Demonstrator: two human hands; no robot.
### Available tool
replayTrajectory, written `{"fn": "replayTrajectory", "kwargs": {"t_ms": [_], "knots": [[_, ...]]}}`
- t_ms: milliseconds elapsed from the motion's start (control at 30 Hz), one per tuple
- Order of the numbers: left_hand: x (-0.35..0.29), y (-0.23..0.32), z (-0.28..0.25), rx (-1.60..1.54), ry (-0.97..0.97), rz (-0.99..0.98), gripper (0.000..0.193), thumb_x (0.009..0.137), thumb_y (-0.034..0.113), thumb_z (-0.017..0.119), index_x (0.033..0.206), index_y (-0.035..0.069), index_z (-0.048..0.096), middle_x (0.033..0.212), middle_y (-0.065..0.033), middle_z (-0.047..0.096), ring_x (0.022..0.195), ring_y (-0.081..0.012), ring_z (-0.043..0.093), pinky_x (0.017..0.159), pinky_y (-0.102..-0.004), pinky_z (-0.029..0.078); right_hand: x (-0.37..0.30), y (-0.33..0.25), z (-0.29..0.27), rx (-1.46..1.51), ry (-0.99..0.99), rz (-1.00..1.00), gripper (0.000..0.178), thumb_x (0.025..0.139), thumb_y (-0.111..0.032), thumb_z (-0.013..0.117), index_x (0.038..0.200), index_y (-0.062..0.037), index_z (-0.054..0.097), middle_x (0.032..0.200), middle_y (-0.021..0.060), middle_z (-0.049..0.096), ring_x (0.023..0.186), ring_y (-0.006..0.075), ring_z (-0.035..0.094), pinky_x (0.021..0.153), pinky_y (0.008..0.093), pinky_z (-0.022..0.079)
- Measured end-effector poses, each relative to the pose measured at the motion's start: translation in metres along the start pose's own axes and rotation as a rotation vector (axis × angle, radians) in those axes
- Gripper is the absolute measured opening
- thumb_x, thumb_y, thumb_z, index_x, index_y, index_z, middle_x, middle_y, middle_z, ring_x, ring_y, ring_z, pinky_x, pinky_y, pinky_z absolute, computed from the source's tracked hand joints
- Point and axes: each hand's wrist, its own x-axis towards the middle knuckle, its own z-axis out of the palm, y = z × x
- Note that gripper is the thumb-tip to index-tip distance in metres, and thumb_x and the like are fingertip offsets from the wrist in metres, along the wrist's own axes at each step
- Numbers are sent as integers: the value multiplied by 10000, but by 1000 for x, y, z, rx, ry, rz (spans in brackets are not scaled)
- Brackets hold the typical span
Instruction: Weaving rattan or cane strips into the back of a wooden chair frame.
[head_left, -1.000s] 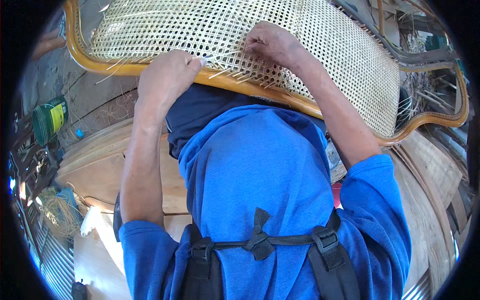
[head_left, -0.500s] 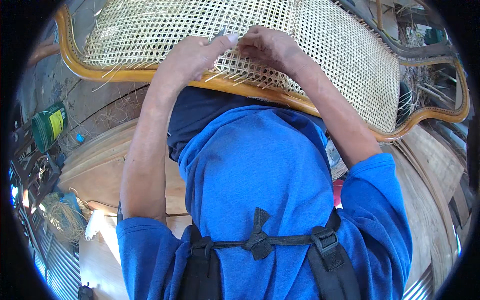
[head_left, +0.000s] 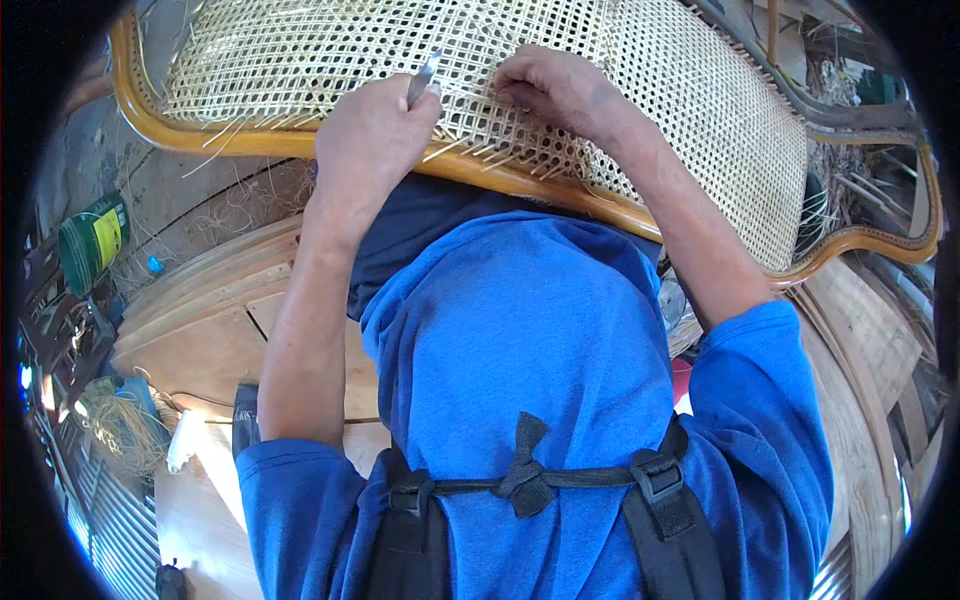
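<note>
Cane webbing (head_left: 290,72) is stretched over a curved, varnished wooden frame (head_left: 225,143) lying across my lap. Loose cane ends stick out along its near edge. My left hand (head_left: 375,135) is closed around a small pointed metal tool (head_left: 424,78), which looks like a knife. The tool's bright tip points away from me, over the webbing. To the right, my right hand (head_left: 560,92) rests at the webbing with its fingers curled and pinched together. Whatever those fingers hold, if anything, is hidden.
A green tin with a yellow label (head_left: 95,243) lies at the left. Below it is a tangle of cane strands (head_left: 122,425). Wooden boards (head_left: 200,335) lie beneath me, and others (head_left: 850,330) at the right. Part of another person's limb (head_left: 90,92) shows at the far left.
My left hand has drawn back toward me and away from the right hand, so the tool now shows more clearly. My right hand has shifted slightly right.
</note>
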Motion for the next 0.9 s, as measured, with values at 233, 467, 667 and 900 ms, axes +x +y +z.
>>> {"fn": "replayTrajectory", "kwargs": {"t_ms": [233,467,667,900], "knots": [[2,-8,2,-104,29,-98,437,830,456,499,768,40,616,728,-192,616,722,-373,595,652,-435,457,1,-2,-5,8,-60,59,161,832,-165,608,960,-70,630,884,84,602,851,240,605,757,330,495],[23,3,13,28,-59,-30,365,821,367,481,745,45,634,727,-197,622,712,-393,599,668,-463,468,-2,2,-2,31,-82,62,178,830,-194,612,947,-60,621,877,97,586,840,254,593,743,347,483],[-20,-4,21,68,109,-42,300,809,290,481,713,49,630,706,-196,614,676,-375,603,634,-466,467,10,-2,-4,22,-108,167,150,819,-217,601,897,-93,630,881,104,626,829,282,609,745,387,485],[-35,6,12,-193,180,-115,329,822,330,518,683,50,620,652,-188,590,629,-376,593,589,-437,459,14,-46,-8,424,-123,129,191,892,-173,556,1041,-96,648,857,63,661,761,163,606,745,315,489]]}}
